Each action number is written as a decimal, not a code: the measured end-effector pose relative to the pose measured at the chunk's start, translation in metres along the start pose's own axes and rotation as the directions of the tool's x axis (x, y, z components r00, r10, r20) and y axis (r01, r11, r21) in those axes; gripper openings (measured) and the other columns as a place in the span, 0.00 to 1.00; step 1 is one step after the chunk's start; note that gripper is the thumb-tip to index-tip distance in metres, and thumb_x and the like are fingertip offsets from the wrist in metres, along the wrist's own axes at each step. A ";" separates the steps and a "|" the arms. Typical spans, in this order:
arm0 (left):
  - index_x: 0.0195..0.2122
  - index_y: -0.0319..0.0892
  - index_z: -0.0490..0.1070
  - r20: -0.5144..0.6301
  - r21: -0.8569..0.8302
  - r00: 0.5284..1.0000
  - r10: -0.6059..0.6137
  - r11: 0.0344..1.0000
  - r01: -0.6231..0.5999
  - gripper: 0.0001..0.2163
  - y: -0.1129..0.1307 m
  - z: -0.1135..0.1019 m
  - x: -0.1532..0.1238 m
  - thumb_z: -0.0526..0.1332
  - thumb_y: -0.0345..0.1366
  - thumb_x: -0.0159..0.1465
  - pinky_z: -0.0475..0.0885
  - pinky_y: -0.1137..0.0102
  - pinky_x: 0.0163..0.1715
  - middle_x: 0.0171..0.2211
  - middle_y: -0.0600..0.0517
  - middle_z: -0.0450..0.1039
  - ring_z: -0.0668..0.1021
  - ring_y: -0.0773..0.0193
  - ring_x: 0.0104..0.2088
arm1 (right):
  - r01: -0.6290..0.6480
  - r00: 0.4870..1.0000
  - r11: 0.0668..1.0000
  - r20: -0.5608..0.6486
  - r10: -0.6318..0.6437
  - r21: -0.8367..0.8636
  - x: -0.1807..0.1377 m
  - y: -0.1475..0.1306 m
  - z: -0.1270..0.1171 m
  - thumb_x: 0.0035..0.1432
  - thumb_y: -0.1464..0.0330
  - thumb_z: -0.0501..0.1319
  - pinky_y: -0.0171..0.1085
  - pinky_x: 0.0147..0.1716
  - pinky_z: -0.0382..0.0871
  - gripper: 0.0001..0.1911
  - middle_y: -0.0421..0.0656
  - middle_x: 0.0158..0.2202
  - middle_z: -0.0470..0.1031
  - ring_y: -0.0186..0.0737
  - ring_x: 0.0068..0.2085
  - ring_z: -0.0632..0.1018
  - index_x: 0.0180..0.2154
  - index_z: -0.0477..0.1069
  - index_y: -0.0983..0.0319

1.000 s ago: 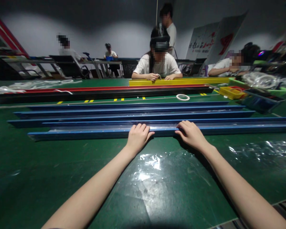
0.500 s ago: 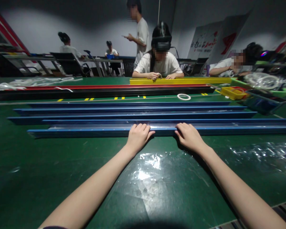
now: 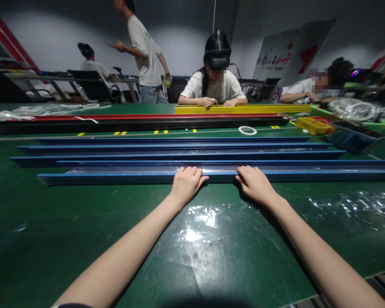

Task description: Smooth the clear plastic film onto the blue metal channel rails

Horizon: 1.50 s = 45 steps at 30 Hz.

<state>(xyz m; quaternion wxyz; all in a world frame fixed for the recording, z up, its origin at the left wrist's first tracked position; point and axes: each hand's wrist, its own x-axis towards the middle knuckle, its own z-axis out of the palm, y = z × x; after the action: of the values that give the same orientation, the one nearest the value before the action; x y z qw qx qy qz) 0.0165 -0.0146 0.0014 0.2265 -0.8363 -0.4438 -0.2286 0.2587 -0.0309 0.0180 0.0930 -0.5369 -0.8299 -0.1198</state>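
Note:
A long blue channel [image 3: 115,179] lies across the green table [image 3: 93,222] in front of me, its open side facing up. My left hand [image 3: 186,182] grips its near wall, fingers bent over the top edge and thumb stretched out to the right along the outer face. A short way to the right, my right hand [image 3: 254,183] is closed over the same wall, fingertips inside the channel. Between the two hands a stretch of the blue wall shows bare. Clear plastic film [image 3: 205,218] lies on the table between my forearms.
Behind it lie more blue channels [image 3: 83,160], then a black and red strip [image 3: 131,123] and a white ring [image 3: 247,130]. A co-worker [image 3: 216,83] sits opposite at a yellow channel [image 3: 253,109]. Bins [image 3: 354,136] and a yellow tray [image 3: 314,125] stand at right.
My hands and the blue channel stay where they were. In the background, a walking person has moved to the left, and a yellowish-green object now shows in that person's lowered hand.

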 end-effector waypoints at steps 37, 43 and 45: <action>0.29 0.41 0.67 0.029 -0.033 0.999 -0.025 0.999 0.026 0.18 -0.001 0.000 0.001 0.46 0.47 0.66 0.55 0.68 0.30 0.26 0.51 0.71 0.70 0.64 0.28 | -0.009 1.000 1.000 0.021 0.010 -0.005 0.001 0.001 0.003 0.62 0.69 0.46 0.37 0.34 0.52 0.09 0.46 0.35 0.71 0.41 0.37 0.68 0.34 0.63 0.63; 0.29 0.41 0.67 0.027 -0.059 0.999 -0.029 0.998 0.031 0.18 -0.001 0.002 0.000 0.46 0.47 0.66 0.55 0.68 0.30 0.26 0.50 0.71 0.70 0.63 0.29 | 0.007 1.000 1.000 0.015 -0.007 0.011 0.001 0.002 0.003 0.61 0.69 0.45 0.37 0.34 0.52 0.10 0.47 0.35 0.72 0.42 0.36 0.68 0.34 0.63 0.63; 0.30 0.41 0.67 0.025 -0.060 0.999 -0.028 0.998 0.029 0.18 -0.001 0.002 0.000 0.46 0.47 0.66 0.55 0.67 0.30 0.27 0.50 0.71 0.70 0.63 0.29 | 0.011 1.000 1.000 0.010 -0.011 0.015 0.001 0.002 0.003 0.61 0.69 0.45 0.37 0.34 0.52 0.10 0.47 0.34 0.72 0.42 0.36 0.68 0.34 0.63 0.63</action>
<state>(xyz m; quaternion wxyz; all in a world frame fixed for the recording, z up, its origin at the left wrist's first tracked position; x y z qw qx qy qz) 0.0156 -0.0131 0.0000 0.1924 -0.8390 -0.4515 -0.2349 0.2600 -0.0283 0.0157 0.0921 -0.5322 -0.8342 -0.1113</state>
